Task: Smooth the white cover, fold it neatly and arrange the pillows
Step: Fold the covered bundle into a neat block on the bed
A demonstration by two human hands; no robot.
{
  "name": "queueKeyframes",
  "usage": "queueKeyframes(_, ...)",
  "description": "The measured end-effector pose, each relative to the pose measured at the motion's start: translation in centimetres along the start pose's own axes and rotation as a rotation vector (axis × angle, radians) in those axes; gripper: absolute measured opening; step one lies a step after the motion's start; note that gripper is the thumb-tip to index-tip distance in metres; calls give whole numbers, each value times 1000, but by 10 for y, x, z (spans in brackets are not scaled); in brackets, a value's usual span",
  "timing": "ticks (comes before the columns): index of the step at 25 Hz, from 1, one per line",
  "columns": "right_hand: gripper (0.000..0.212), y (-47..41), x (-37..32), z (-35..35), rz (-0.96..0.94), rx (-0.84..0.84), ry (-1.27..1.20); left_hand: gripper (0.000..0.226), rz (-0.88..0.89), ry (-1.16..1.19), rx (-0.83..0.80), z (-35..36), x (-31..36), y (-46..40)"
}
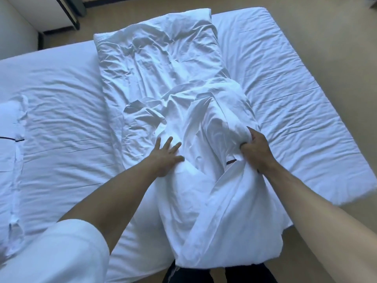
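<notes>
The white cover lies as a long crumpled strip down the middle of the bed, its near end bunched up and hanging over the bed's front edge. My left hand rests flat on the bunched part, fingers spread. My right hand is closed around a thick fold of the cover at its right side. A white pillow with a thin dark line lies at the far left of the bed, partly cut off by the frame.
The bed carries a wrinkled white fitted sheet. Beige floor runs along the right and far sides. A dark-edged piece of furniture stands by the wall at the top left. My dark trousers show below the hanging cover.
</notes>
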State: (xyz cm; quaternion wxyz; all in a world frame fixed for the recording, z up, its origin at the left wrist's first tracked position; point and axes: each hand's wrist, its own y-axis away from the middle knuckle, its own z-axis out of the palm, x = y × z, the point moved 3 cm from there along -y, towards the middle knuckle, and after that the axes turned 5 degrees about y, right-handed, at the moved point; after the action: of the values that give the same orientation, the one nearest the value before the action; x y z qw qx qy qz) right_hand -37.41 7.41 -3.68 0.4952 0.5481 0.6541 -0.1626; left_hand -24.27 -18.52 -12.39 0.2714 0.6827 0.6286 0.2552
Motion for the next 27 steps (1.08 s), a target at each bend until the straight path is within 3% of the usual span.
queueKeyframes(2, 52, -19, -27, -4, -14, -193, -90, 30, 112, -3, 122, -3, -6, 2)
queueKeyframes(4, 58, -36, -60, 1, -27, -452, -96, 4, 92, 211, 188, -17, -17, 17)
queueKeyframes(6, 58, -52, -98, 14, -53, -730, -83, 16, -62, 506, 291, -37, -27, 45)
queueKeyframes(7, 55, -62, -118, 23, -87, -834, -87, 19, -115, 596, 450, -50, -32, 62)
queueKeyframes(9, 47, -97, -146, 43, -121, -852, -41, 14, -202, 671, 787, -67, -43, 95)
queueKeyframes(11, 31, -151, -147, 65, -70, -751, -40, 12, -365, 755, 938, -67, -64, 113)
queueKeyframes(13, 8, -204, -112, 72, 97, -482, -36, 16, -551, 829, 909, -54, -81, 108)
queueKeyframes(15, 38, -234, -63, 52, 227, -184, 248, 22, -657, 898, 752, -46, -87, 83)
queueKeyframes(17, 38, -227, -33, 31, 129, -88, 403, 21, -624, 899, 577, -48, -79, 51)
queueKeyframes(20, 22, -168, -21, 19, -11, -233, 179, 22, -460, 837, 512, -55, -67, 7)
queueKeyframes(23, 29, -100, -24, -2, -52, -337, -104, 30, -429, 745, 492, -53, -73, -11)
queueKeyframes(25, 38, -64, -35, -24, -165, -404, -20, 32, -456, 727, 478, -48, -80, -13)
queueKeyframes(27, 73, -25, -47, -24, -331, -617, 280, 34, -488, 707, 489, -47, -80, -14)
